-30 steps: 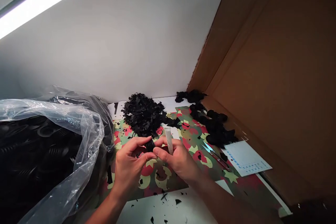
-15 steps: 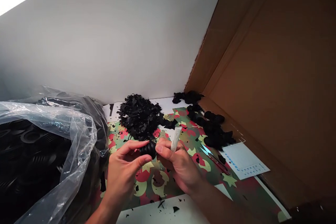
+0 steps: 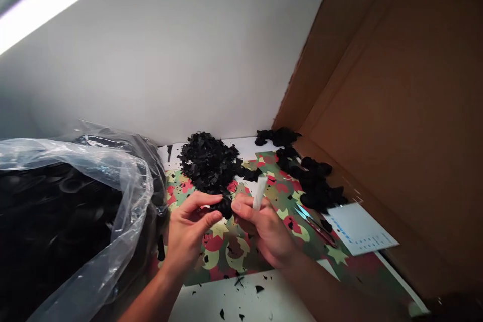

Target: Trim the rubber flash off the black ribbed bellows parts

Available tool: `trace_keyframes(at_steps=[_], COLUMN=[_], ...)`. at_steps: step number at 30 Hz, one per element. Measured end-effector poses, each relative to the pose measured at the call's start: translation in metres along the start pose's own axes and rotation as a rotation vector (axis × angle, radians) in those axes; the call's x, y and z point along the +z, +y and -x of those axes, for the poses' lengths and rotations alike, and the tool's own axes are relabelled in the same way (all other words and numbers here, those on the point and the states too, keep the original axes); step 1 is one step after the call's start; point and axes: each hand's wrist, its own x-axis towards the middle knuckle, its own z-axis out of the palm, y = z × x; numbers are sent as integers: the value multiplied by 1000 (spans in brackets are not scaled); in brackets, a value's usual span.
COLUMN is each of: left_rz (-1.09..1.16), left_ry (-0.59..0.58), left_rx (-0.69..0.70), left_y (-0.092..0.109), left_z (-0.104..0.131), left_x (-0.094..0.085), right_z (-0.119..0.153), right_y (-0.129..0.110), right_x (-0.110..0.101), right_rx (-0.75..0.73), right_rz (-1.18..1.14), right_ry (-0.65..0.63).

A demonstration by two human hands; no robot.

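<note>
- Over the patterned sheet (image 3: 194, 272), pinching black part (image 3: 226, 207) in left hand's (image 3: 181, 236) grip.
- Holding white stick (image 3: 259, 193) in right hand's (image 3: 274, 236) grip.
- Swung white stick from leftward to rightward lean; apparently changed working angle.

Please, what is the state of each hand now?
Left hand: closed, holding the black part between thumb and fingers.
Right hand: closed, fingertips at the part; white-wrapped handle in its grip.

Pale wall, cardboard at right

A bright tube light (image 3: 68, 2) slants across the upper left of the grey-white wall (image 3: 169, 60); brown cardboard (image 3: 407, 110) stands at right, its far side darker, beside the camouflage-patterned table (image 3: 236, 254).
</note>
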Motion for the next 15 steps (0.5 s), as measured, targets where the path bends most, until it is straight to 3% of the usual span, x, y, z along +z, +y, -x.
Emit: trace_keyframes(at_steps=[4,6,8,10,12,14,15], left_rz=[-315,-534,-769,-983,-1149,-1240,-1270], left_ry=[-197,-283,-257,-38,306,662,764], left_rx=[189,299,497,726,854,800,679], left_y=[10,19,31,48,70,91,98], left_z=[12,27,42,53,54,44,34], left_x=[-8,-10,-15,-26,-45,-69,-81], right_z=[1,-1,-6,-12,-17,-23,-26], right_y=[8,14,18,18,13,6,1], right_x=[-3,-8,-16,-22,-26,-29,-32], right_rx=[-141,-173,-181,-176,-211,-305,-377], right_rz=[309,336,323,292,280,329,401], right_ry=[11,106,220,299,346,381,393])
